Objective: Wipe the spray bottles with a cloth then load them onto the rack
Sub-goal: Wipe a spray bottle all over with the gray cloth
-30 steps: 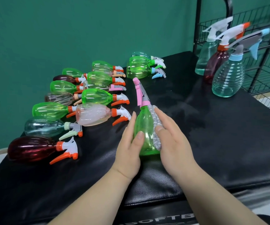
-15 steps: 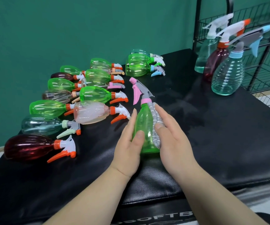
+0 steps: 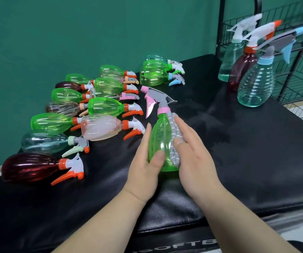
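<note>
Green spray bottle [image 3: 160, 143]: upright at the near middle of the black padded table [image 3: 256, 161], base down on the surface. Pink collar, grey head, pink trigger, nozzle pointing left.

Left hand [image 3: 145, 172]: grips the bottle's left side, thumb curled across the front, fingers running up the flank.

Right hand [image 3: 194, 161]: clasps a grey ribbed cloth [image 3: 174, 128] against the bottle's right side. The thumb presses the cloth from the front and the fingers lie along it up to near the collar.

Left of the hands: a cluster of spray bottles lying on their sides, mostly green, triggers toward the right. Nearest is a dark red bottle [image 3: 28, 168] with an orange trigger; a pale pink bottle [image 3: 101, 126] lies just left of the left hand.

Far right of the table: three bottles standing close together, a pale teal bottle [image 3: 229, 61], a maroon bottle [image 3: 242, 70] and a clear ribbed bottle [image 3: 254, 84] with a blue collar. Black wire rack [image 3: 293, 79] just behind them.

Writing: white lettering [image 3: 179, 245] on the table's front edge, readable only as "OFTB", cut off at the frame's bottom. No labels legible on any bottle.
</note>
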